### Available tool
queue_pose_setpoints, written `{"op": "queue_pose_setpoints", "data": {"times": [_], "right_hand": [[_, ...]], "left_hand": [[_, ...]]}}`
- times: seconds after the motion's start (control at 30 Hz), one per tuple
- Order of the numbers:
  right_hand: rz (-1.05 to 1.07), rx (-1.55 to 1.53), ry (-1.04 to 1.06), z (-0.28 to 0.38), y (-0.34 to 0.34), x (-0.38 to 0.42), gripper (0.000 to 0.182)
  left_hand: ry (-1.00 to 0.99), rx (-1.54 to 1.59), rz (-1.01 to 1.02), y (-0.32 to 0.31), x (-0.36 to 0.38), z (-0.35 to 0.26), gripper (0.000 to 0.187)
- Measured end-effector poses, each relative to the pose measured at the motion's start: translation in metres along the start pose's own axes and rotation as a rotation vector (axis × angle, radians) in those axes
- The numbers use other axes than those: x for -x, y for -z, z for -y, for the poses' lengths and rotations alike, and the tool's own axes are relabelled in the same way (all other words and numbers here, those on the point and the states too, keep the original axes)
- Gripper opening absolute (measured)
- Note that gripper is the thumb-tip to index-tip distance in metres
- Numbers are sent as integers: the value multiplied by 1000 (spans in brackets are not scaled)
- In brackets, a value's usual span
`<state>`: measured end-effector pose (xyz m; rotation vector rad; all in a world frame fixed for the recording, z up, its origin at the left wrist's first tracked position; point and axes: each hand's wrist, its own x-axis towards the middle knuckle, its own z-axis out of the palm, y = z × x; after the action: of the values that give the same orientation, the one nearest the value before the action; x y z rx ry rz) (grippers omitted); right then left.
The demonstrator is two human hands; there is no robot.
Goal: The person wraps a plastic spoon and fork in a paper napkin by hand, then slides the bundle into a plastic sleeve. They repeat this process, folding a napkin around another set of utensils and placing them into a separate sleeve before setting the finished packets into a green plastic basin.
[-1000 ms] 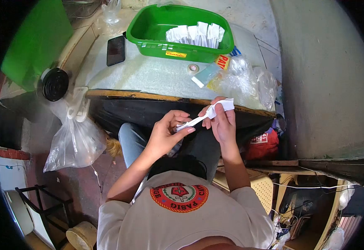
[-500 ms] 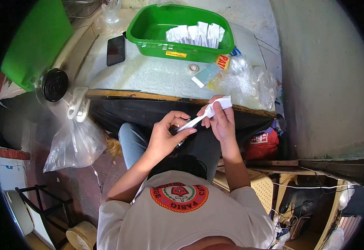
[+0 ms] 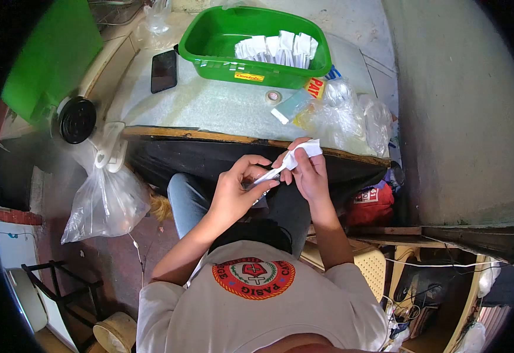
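Note:
A narrow white wrapped item (image 3: 303, 152), flared at its upper right end, is held between both hands above the lap. My right hand (image 3: 311, 170) pinches it near the flared end. My left hand (image 3: 240, 183) grips its lower end between thumb and fingers, with some clear plastic showing there. Beyond the hands, a green basin (image 3: 221, 69) on the table holds several similar white pieces (image 3: 285, 48) at its right side.
On the grey table (image 3: 210, 109) lie a black phone (image 3: 164, 71), a tape roll (image 3: 273, 97), a pale green packet (image 3: 293, 106) and clear plastic bags (image 3: 345, 112). A plastic bag (image 3: 107, 203) hangs at the left. A red bag (image 3: 372, 203) is at the right.
My right hand has shifted slightly left with the flared end, closer to my left hand. Both hands still hold the white item.

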<state>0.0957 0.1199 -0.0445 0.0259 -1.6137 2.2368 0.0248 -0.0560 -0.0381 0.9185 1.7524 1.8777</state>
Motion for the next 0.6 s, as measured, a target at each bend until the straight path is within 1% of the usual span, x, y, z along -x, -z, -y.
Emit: {"op": "queue_pose_setpoints", "data": {"times": [0.13,0.23,0.33,0.4,0.53,0.6], "right_hand": [[11,61,20,-4,3,1,21],[-19,18,6,-5,2,3,20],[-31,-42,11,-4,-8,6,19],[-97,-12,76,-1,-16,7,19],[-142,23,106,-4,-14,8,18],[-128,5,50,-2,-15,9,17]], "left_hand": [[-23,33,4,-1,-2,3,36],[-30,54,-5,-1,-3,3,36],[-80,76,-43,-2,-3,3,36],[-46,146,-53,-2,-4,4,38],[-84,89,-54,-1,-5,5,39],[-77,72,-41,-1,-6,5,40]]}}
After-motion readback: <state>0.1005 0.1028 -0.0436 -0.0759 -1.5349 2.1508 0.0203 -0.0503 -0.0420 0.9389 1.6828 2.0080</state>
